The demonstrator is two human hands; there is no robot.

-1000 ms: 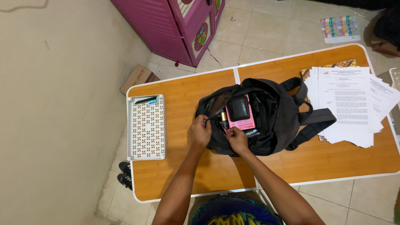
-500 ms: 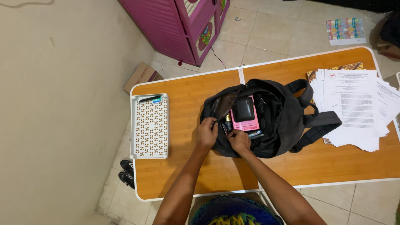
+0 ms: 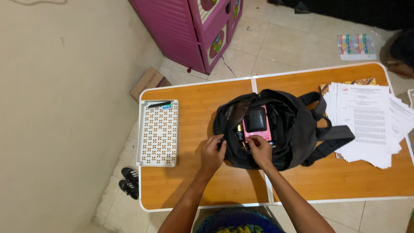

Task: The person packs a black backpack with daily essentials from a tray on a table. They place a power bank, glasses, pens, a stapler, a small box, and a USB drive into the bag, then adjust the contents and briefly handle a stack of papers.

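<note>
- A black backpack (image 3: 284,129) lies flat near the middle of a wooden folding table (image 3: 194,181), its straps trailing toward the right side and its main opening spread wide.
- Left hand (image 3: 212,154): rests on the near left edge of the bag's opening, fingers curled over the fabric rim. It appears to pinch the rim; how firm the hold is cannot be told from this view.
- Right hand (image 3: 260,151): placed at the near edge of the opening, fingertips bent down onto the lower end of a pink flat item (image 3: 257,128) that sits inside the bag. Whether the fingers actually grasp it or only touch it cannot be told.
- A black pouch (image 3: 255,119) lies on top of the pink flat item, inside the opening.
- Small upright items, one yellowish, stand in the bag just left of the pink item, between the two hands; too small to identify.
- A white patterned tray (image 3: 158,133) sits at the table's left end, well apart from the bag, with a dark pen (image 3: 159,104) lying across its far end.
- A spread stack of printed papers (image 3: 366,123) covers the table's right end, touching the bag's straps.
- On the floor: a purple cabinet (image 3: 194,30) beyond the table, a cardboard box (image 3: 148,82) beside it, and black shoes (image 3: 128,181) by the table's left corner.
</note>
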